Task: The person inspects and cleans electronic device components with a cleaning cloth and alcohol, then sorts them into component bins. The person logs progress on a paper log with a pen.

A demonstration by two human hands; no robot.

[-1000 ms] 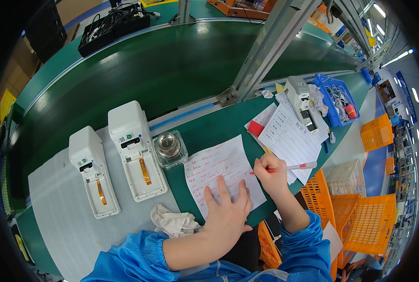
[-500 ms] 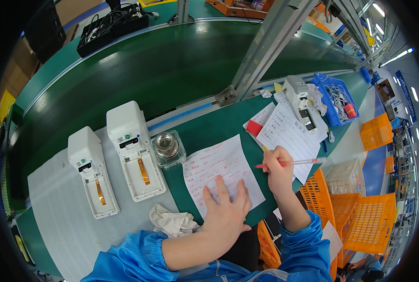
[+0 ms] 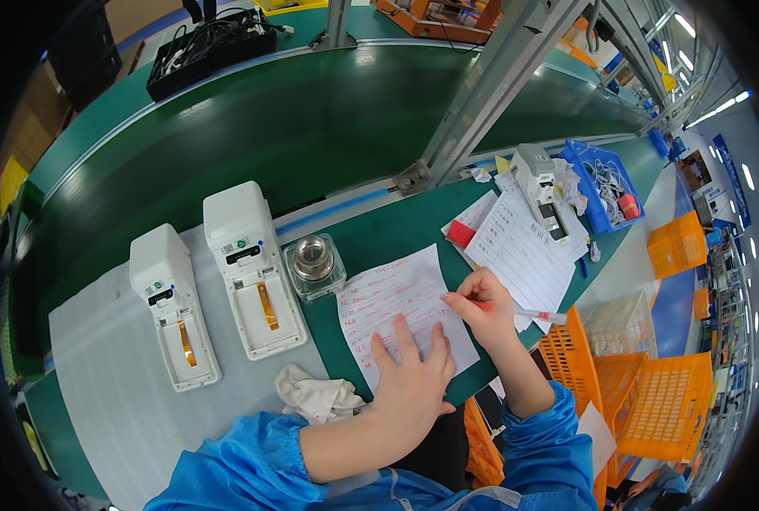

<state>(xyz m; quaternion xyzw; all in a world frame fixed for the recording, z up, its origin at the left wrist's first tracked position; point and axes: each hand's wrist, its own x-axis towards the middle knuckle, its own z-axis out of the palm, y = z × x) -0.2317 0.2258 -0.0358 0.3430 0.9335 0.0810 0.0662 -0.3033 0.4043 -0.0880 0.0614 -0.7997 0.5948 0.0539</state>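
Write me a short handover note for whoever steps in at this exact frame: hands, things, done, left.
Left hand: flat on the sheet of paper, pinning it to the green bench.
Right hand: holds a red pen, tip at the sheet's right edge.
Nearby: two white devices on the grey mat, a glass jar, a crumpled cloth.
Done: most of the sheet carries red handwriting.
Left: its lower part, under the hand, cannot be judged.

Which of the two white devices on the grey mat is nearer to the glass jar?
The larger device, on the right of the pair: it stands right beside the jar, while the smaller device lies farther left.
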